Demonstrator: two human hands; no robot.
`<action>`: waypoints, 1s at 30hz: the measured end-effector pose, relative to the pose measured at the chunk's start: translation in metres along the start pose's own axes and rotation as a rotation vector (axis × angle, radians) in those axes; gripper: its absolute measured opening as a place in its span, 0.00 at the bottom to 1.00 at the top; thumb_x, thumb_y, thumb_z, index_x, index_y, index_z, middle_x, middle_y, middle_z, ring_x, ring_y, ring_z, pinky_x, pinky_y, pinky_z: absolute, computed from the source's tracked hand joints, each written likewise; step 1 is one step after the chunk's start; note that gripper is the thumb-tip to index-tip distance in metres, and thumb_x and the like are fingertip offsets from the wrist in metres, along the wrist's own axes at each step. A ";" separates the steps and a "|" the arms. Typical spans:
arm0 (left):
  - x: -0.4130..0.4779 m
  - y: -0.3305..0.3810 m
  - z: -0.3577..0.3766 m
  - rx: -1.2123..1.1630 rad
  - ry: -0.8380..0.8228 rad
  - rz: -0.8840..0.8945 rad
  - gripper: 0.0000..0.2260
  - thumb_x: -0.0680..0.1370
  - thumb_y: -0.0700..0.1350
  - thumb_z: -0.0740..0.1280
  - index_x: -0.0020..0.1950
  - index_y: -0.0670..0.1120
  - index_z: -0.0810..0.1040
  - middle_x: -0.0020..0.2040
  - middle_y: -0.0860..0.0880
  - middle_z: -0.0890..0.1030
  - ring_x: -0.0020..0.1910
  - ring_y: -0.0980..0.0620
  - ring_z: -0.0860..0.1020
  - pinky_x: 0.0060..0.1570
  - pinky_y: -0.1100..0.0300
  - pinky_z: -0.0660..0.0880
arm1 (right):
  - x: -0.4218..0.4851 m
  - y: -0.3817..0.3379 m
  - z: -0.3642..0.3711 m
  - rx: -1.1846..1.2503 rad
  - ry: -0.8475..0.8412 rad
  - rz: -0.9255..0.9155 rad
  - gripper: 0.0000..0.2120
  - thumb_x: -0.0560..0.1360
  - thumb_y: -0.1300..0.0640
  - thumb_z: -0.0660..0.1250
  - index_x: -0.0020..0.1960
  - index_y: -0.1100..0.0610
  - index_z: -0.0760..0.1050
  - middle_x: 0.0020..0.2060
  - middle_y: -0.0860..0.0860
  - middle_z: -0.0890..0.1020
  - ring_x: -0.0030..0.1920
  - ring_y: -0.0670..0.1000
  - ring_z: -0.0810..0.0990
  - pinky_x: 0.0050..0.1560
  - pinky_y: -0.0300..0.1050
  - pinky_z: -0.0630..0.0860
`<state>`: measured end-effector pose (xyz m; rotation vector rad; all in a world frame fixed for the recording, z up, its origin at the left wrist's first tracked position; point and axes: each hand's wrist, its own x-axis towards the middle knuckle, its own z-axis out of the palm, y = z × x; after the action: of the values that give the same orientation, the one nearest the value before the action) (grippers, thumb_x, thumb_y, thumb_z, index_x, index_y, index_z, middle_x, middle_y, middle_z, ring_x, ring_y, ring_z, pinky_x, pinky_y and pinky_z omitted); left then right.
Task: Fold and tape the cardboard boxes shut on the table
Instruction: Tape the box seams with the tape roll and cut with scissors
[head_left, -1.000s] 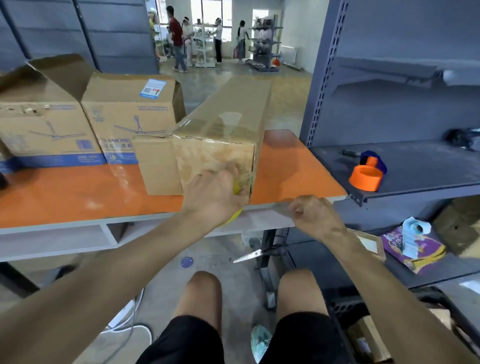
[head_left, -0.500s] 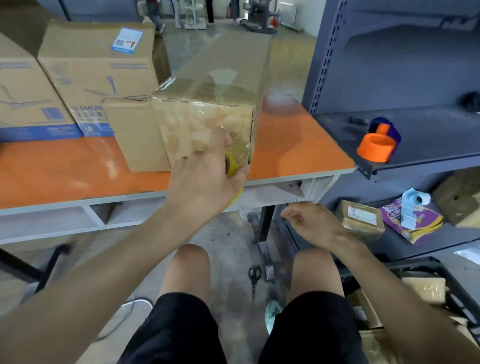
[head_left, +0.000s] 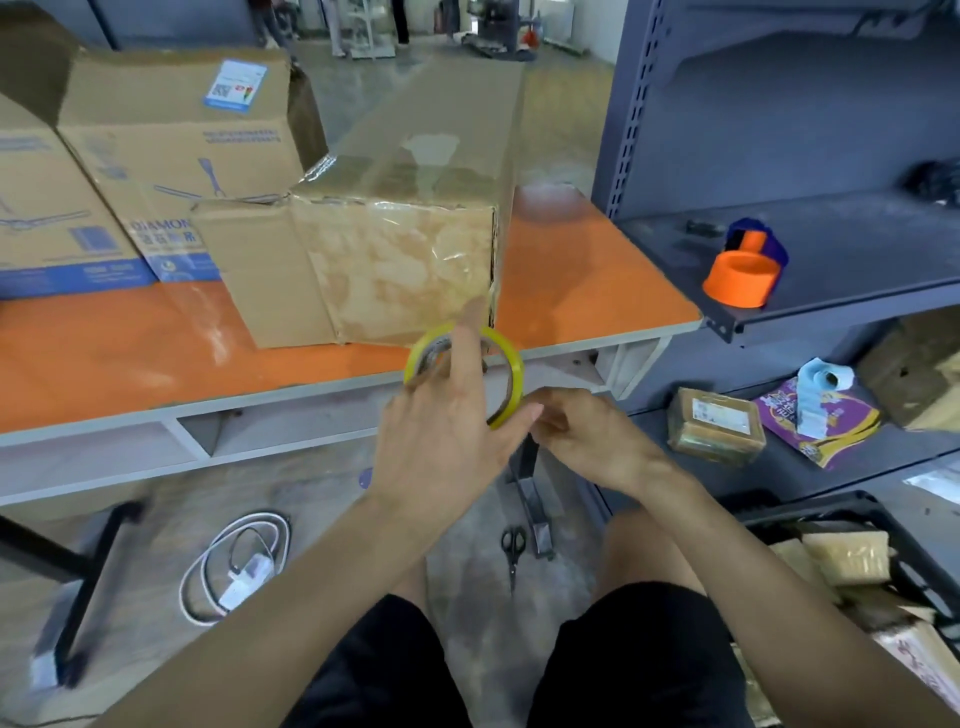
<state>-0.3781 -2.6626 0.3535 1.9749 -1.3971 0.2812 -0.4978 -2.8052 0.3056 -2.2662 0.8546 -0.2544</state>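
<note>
A long cardboard box (head_left: 415, 218) lies on the orange table (head_left: 130, 353), its near end covered in shiny clear tape, one side flap standing open to the left. In front of the table edge my left hand (head_left: 447, 431) holds a yellow-rimmed tape roll (head_left: 511, 374), fingers through its core and index finger pointing up. My right hand (head_left: 587, 441) meets the roll from the right and pinches at its lower rim with curled fingers. Two printed boxes (head_left: 171, 156) stand behind at the left with flaps open.
A grey metal shelf (head_left: 831, 291) at the right carries an orange and blue tape dispenser (head_left: 743, 270). Lower shelves hold a small parcel (head_left: 717, 426) and packets. Scissors (head_left: 513, 545) and a white cable (head_left: 234, 566) lie on the floor by the table leg (head_left: 530, 488).
My left hand pulled the tape roll back from the box's end to below the table edge. My right hand rose from beside my knee and came onto the roll.
</note>
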 end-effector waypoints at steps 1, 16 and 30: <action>-0.004 0.003 0.001 -0.013 -0.007 0.018 0.42 0.74 0.60 0.73 0.78 0.53 0.52 0.55 0.51 0.83 0.48 0.46 0.83 0.39 0.55 0.74 | -0.003 -0.004 -0.003 0.033 0.003 -0.005 0.11 0.81 0.57 0.63 0.59 0.45 0.79 0.51 0.43 0.85 0.53 0.44 0.82 0.53 0.41 0.77; -0.029 0.007 0.017 -0.230 0.137 0.348 0.06 0.80 0.45 0.67 0.47 0.44 0.79 0.35 0.54 0.78 0.35 0.51 0.75 0.40 0.55 0.72 | -0.020 -0.002 -0.021 0.502 0.084 0.104 0.28 0.76 0.76 0.57 0.70 0.53 0.73 0.51 0.59 0.86 0.54 0.56 0.85 0.61 0.57 0.80; -0.058 -0.017 0.162 0.044 -0.718 0.039 0.16 0.81 0.50 0.62 0.68 0.52 0.76 0.65 0.51 0.76 0.66 0.46 0.73 0.59 0.53 0.73 | -0.038 0.099 0.036 -0.228 -0.075 0.184 0.17 0.81 0.62 0.60 0.69 0.56 0.75 0.63 0.54 0.81 0.62 0.57 0.80 0.61 0.48 0.73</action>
<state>-0.4192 -2.7200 0.1961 2.1886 -1.8662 -0.4323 -0.5624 -2.8154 0.2143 -2.3683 1.0907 0.0133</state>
